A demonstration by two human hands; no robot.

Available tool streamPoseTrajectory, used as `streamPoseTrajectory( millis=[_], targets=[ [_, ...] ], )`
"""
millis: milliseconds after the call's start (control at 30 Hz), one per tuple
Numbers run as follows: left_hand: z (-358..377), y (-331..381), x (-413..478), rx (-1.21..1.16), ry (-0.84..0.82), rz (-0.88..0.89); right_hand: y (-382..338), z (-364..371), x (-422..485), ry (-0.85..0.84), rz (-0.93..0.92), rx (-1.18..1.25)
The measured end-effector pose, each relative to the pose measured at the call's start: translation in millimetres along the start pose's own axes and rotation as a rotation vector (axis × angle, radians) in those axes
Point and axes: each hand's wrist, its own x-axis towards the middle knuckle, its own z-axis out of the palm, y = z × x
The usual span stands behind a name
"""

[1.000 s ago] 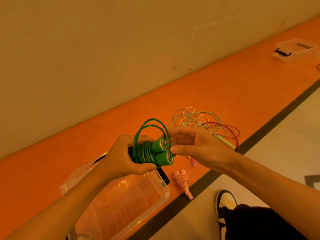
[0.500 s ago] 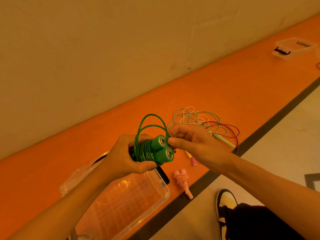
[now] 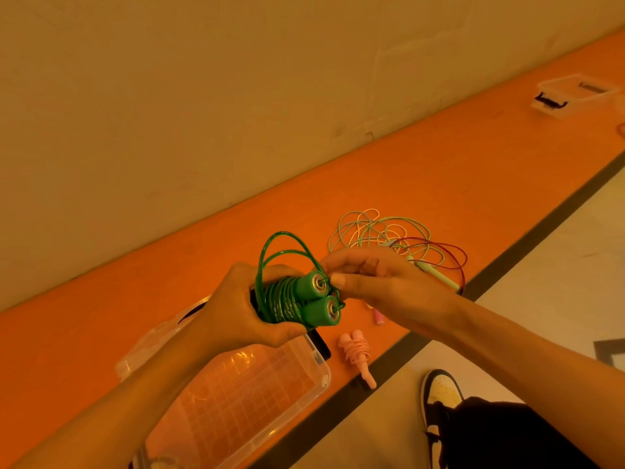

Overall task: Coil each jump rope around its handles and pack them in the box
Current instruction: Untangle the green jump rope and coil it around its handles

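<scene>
Green rope (image 3: 287, 299) clamped L hand (image 3: 236, 313), R hand (image 3: 378, 282) pinching.

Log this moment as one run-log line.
left hand: grips green rope bundle | right hand: pinches last loop at handle ends | box: open, below | pink rope: coiled, outside box

Plain cream wall (image 3: 203, 96), scuffed in spots, fills the upper frame. Below it an orange ledge (image 3: 422, 170) runs diagonally (lower left to upper right), edged by a dark strip (image 3: 541, 228). Pale floor (image 3: 558, 282) beyond. Warm yellowish light throughout.
</scene>
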Motion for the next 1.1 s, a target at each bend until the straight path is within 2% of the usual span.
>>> streamPoseTrajectory(
  millis=[233, 367, 567, 733, 867, 1100],
  targets=[
    [1, -5, 1, 0.064, -0.007, -0.009, 2, -9, 1, -0.065, 0.047, -0.044],
    [-1, -7, 2, 0.103, 0.019, -0.043, -2, -11, 0, 0.020, 0.072, -0.059],
    [3, -11, 0, 0.202, 0.039, -0.098, 1, -9, 0, 0.133, -0.001, -0.463],
    [10, -9, 2, 0.207, 0.095, -0.142, -3, -11, 1, 0.132, -0.105, -0.821],
    [10, -5, 8, 0.164, 0.110, -0.148, -10, -18, 1, 0.140, -0.238, -0.932],
    [8, 3, 14, 0.175, 0.099, -0.117, -14, -27, 2, 0.173, -0.342, -1.021]
  ],
)
